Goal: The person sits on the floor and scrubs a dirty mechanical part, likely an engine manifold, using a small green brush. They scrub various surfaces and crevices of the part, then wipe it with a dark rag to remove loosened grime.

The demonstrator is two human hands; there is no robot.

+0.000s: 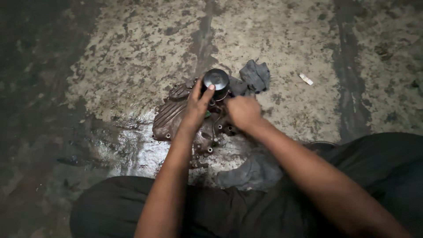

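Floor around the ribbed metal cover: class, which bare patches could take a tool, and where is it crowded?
Free: floor beyond the black round cap, and left of the ribbed metal cover; wet there. Crowded: left hand, right hand, dark rag, grey cloth.

Bare forearms without sleeves, left hand (pixel 196 108) and right hand (pixel 243 112) ungloved, dark black trousers over both legs

Rusty finned engine cover (pixel 169 117) flat on oily floor, round black cap (pixel 216 79) standing on its far end
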